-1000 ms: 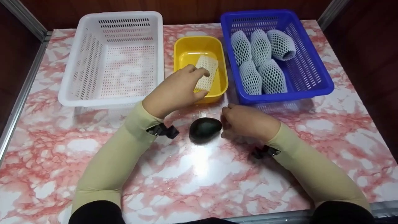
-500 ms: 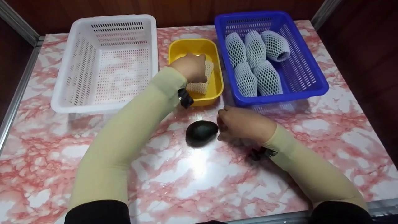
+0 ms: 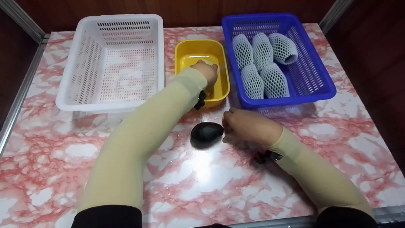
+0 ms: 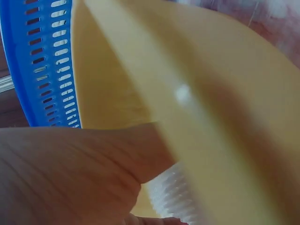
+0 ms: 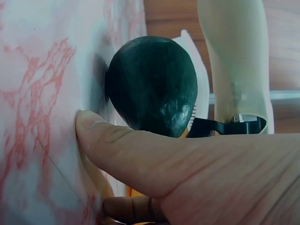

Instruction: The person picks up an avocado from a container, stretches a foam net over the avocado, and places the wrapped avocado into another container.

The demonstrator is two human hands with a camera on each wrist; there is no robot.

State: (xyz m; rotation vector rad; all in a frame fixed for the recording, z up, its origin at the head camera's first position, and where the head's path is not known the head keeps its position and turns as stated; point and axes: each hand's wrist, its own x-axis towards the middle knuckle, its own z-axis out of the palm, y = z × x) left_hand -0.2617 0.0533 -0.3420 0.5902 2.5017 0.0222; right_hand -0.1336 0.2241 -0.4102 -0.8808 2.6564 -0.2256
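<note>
My left hand (image 3: pixel 206 74) is down inside the yellow bin (image 3: pixel 226 90), thumb and fingers closing on a white foam net sleeve (image 4: pixel 172 194). From above, the hand covers most of that sleeve. In the left wrist view, its mesh shows between thumb and fingers. A dark green avocado (image 3: pixel 206 134) lies on its side on the marbled table, in front of the bin. Just right of its narrow end, my right hand (image 3: pixel 251 126) rests on the table with fingers loosely bent and nothing held. The right wrist view shows the thumb (image 5: pixel 126 152) close beside the avocado (image 5: pixel 152 84).
At the back right stands a blue basket (image 3: pixel 316 91) holding several fruits in foam nets (image 3: pixel 273 79). To the left is a white slotted basket (image 3: pixel 110 106). The yellow bin sits between them, its wall near the blue basket. A metal rail (image 3: pixel 303 221) runs along the table's front edge.
My left hand has reached forward into the yellow bin, and the foam net sleeve that lay in plain sight is now mostly under it. The right hand and avocado stay put.
</note>
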